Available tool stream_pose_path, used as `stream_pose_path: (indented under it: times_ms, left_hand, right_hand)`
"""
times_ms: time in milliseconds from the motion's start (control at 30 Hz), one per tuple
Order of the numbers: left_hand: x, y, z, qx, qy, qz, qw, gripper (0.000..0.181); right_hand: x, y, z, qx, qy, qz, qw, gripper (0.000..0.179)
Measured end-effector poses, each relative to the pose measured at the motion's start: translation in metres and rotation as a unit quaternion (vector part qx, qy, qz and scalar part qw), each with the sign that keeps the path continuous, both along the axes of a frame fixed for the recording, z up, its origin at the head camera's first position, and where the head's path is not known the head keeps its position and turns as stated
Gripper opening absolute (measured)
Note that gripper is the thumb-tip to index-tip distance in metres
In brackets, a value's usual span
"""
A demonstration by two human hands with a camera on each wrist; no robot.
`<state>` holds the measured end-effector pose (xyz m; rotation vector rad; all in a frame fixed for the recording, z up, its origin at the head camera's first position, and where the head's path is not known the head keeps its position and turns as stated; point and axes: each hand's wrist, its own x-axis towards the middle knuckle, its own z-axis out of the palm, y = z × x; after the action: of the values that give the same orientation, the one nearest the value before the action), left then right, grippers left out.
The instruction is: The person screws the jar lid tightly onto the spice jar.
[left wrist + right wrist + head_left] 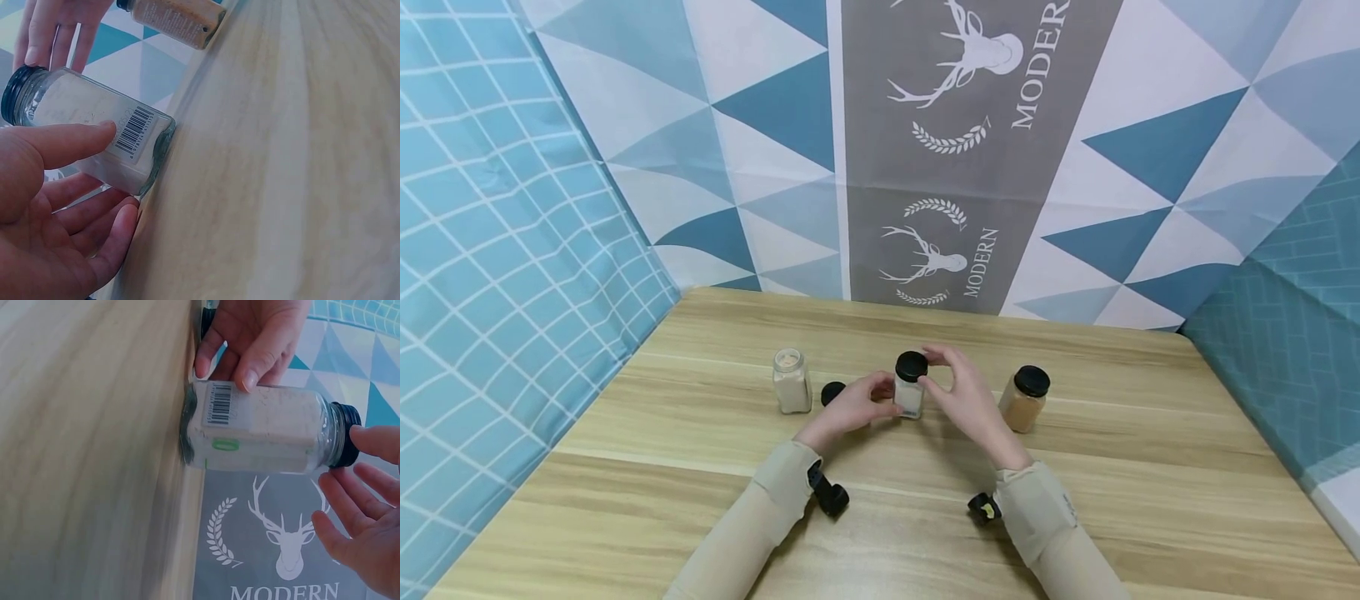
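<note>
A square glass jar point(909, 398) with pale contents and a barcode label stands upright on the table. My left hand point(856, 402) holds its lower body, thumb over the label side and fingers curled behind, as the left wrist view shows. The black lid point(345, 435) is on the jar's mouth. My right hand point(964, 400) pinches that lid at its edge, thumb on one side and fingertips on the other; its remaining fingers are spread. Close beside the left hand, a loose black lid point(832, 392) lies on the table, partly hidden by the hand.
An uncapped glass jar point(792, 390) of pale powder stands to the left. To the right is a black-lidded jar point(1024, 402) with orange-tan contents. Behind the wooden table point(880, 533) hangs a patterned cloth point(775, 125).
</note>
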<state>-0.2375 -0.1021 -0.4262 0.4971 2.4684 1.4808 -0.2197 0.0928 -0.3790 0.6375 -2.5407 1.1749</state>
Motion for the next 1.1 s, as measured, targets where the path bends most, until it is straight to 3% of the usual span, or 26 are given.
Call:
stream_pose_path:
  times_ms: [300, 500, 833, 1100]
  left_hand:
    - [0.000, -0.001, 0.000, 0.003, 0.002, 0.004, 1.0000, 0.046]
    - [0.001, 0.000, -0.001, 0.001, 0.003, 0.001, 1.0000, 0.046]
    - [0.001, 0.000, -0.003, 0.015, 0.002, -0.008, 0.9999, 0.044]
    - [-0.001, -0.001, -0.001, -0.004, 0.001, -0.007, 1.0000, 0.047]
  right_hand:
    - [-0.001, 0.001, 0.000, 0.004, 0.008, -0.021, 0.9997, 0.041]
    - [-0.002, -0.004, -0.003, -0.010, 0.035, -0.007, 0.9993, 0.044]
    - [-0.002, -0.012, -0.003, -0.004, 0.021, 0.005, 0.9998, 0.047]
    - [-0.008, -0.018, -0.003, -0.002, 0.031, 0.011, 0.9995, 0.046]
